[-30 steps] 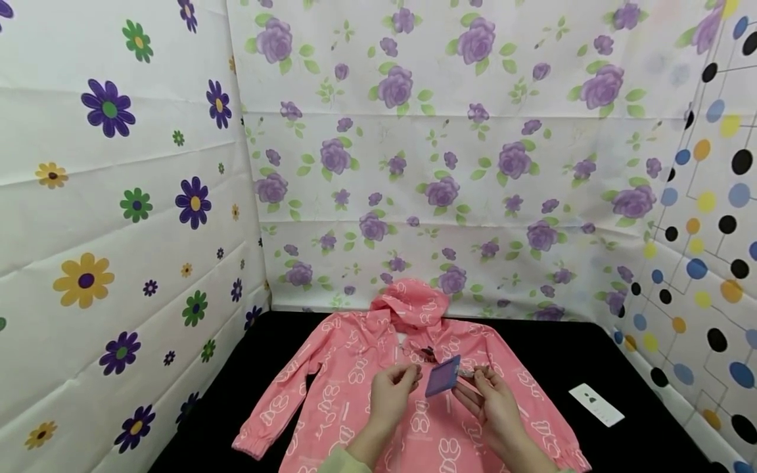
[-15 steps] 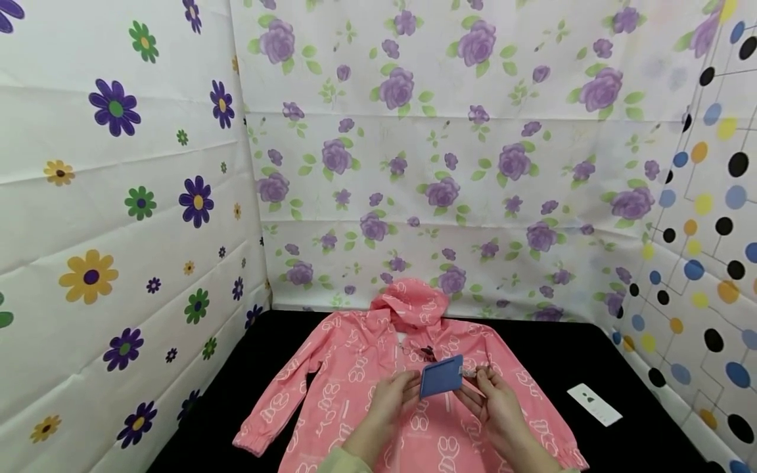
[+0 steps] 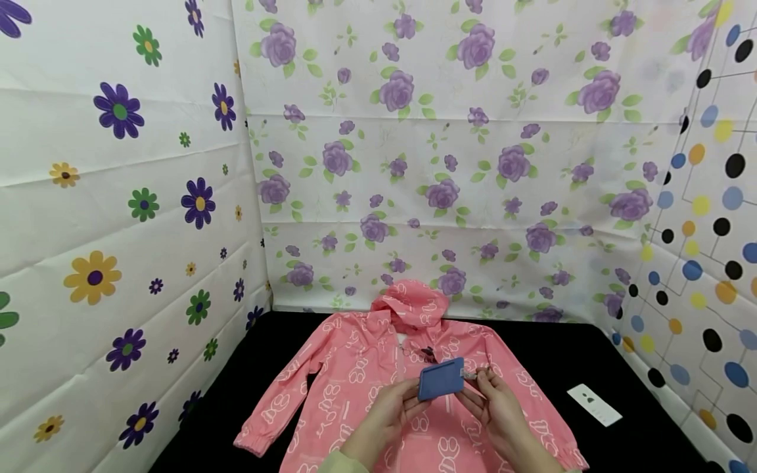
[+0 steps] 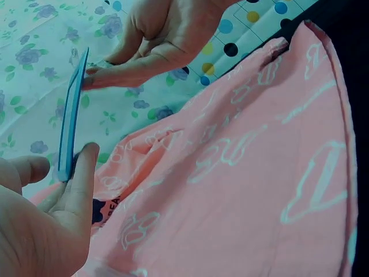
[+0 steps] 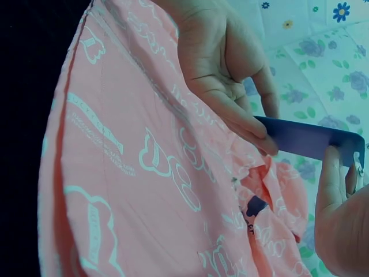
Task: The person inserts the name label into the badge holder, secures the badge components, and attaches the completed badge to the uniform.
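A flat blue badge holder (image 3: pixel 441 379) with a framed front is held up above a pink hooded jacket (image 3: pixel 355 374). At its right end, my right hand (image 3: pixel 498 402) pinches the small clear strap and clip (image 3: pixel 468 374); other fingers touch the holder's back. My left hand (image 3: pixel 387 410) is at the holder's left end, its fingers against the back. In the left wrist view the left thumb (image 4: pixel 31 168) stands a little apart from the holder's front. The right wrist view shows the clip's metal snap (image 5: pixel 358 164) beside my right fingers.
The jacket lies spread on a black tabletop (image 3: pixel 532 348), hood toward the back. A white card (image 3: pixel 595 405) with a small green print lies at the right. Patterned cloth walls (image 3: pixel 437 144) stand at the back and both sides.
My left hand has moved right and come to the holder's left end. The holder has turned, so its face shows more fully. My right hand keeps its pinch on the strap.
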Demonstrator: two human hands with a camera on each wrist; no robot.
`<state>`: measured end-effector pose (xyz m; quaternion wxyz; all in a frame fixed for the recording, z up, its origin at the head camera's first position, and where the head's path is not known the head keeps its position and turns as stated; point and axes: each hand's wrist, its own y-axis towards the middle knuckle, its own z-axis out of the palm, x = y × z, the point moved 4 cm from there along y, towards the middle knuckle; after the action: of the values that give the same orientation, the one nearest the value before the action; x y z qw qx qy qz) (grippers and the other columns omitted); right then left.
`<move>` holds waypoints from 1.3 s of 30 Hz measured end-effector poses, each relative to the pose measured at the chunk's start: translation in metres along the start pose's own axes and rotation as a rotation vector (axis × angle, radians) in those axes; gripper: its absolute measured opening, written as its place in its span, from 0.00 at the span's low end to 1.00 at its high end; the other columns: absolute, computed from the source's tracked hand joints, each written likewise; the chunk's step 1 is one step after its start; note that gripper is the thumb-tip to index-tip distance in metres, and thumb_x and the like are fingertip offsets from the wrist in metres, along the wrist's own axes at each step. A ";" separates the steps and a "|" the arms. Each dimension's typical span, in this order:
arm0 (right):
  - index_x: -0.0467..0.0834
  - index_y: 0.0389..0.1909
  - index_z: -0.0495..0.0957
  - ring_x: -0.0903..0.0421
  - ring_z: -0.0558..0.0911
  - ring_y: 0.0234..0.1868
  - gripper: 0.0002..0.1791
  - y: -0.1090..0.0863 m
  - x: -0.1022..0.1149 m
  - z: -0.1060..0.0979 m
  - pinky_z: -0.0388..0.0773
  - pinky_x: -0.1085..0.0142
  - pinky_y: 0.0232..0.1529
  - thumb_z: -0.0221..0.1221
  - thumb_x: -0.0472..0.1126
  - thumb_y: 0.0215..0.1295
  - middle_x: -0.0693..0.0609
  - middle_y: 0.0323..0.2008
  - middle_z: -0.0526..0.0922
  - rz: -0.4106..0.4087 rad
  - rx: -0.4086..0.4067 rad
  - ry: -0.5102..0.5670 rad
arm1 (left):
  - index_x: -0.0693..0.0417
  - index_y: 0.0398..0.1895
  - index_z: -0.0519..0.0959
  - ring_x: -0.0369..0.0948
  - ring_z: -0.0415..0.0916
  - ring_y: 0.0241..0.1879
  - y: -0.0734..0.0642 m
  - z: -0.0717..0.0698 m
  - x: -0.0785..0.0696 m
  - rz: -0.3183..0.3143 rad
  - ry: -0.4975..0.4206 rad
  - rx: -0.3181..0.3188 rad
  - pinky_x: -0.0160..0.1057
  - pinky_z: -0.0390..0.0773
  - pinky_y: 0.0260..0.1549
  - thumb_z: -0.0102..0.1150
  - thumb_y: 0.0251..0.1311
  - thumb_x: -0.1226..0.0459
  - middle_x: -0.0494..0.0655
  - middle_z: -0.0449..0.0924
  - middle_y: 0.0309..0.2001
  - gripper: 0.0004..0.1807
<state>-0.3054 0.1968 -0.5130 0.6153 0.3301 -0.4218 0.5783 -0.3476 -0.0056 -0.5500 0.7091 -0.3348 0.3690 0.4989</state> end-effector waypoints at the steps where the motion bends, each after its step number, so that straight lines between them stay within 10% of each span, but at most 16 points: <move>1: 0.36 0.60 0.63 0.52 0.90 0.50 0.13 0.000 0.000 0.000 0.84 0.55 0.59 0.40 0.41 0.91 0.45 0.50 0.82 -0.004 0.004 -0.006 | 0.72 0.53 0.83 0.47 0.90 0.44 0.000 0.000 0.000 -0.003 0.005 0.000 0.44 0.87 0.51 0.62 0.73 0.66 0.62 0.89 0.46 0.15; 39: 0.33 0.73 0.73 0.61 0.87 0.48 0.29 0.004 -0.002 -0.026 0.85 0.66 0.54 0.66 0.41 0.77 0.52 0.51 0.88 0.047 -0.099 -0.172 | 0.73 0.61 0.78 0.39 0.89 0.40 -0.005 -0.013 -0.012 -0.036 0.072 0.076 0.36 0.88 0.45 0.59 0.77 0.68 0.51 0.90 0.39 0.17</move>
<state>-0.3054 0.2193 -0.5259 0.5785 0.3379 -0.5089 0.5405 -0.3481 -0.0231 -0.5458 0.7165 -0.3320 0.4068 0.4592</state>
